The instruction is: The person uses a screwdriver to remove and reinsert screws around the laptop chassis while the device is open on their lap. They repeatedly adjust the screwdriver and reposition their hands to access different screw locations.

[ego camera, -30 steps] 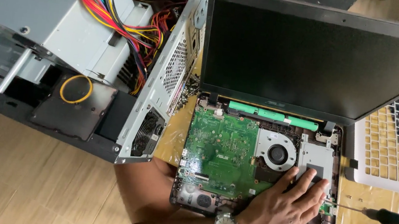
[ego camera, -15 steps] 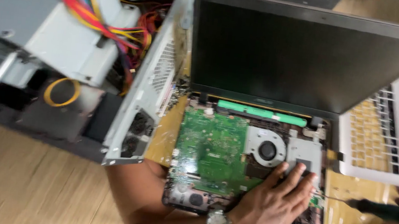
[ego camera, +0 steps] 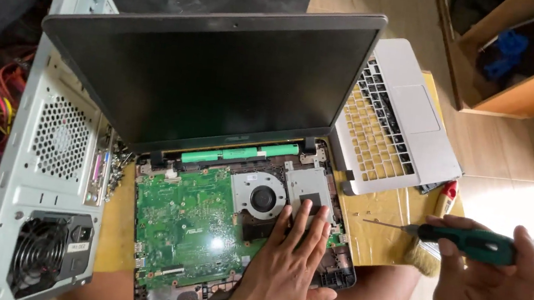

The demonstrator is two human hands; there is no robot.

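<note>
On the worktop, the opened black laptop base [ego camera: 231, 233] has its keyboard cover off; left hand [ego camera: 287, 266] lies flat, fingers spread, on it; right hand [ego camera: 490, 282] grips a green-handled screwdriver [ego camera: 464, 241]; the green circuit board remains mounted.

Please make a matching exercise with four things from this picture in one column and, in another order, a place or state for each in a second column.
1. screwdriver
2. cooling fan
3. grey keyboard cover
4. desktop case

a. left of the laptop
b. held in the right hand
c. right of the screen
d. in the opened laptop base, just above the left hand

Pairs: 1-b, 2-d, 3-c, 4-a
</note>
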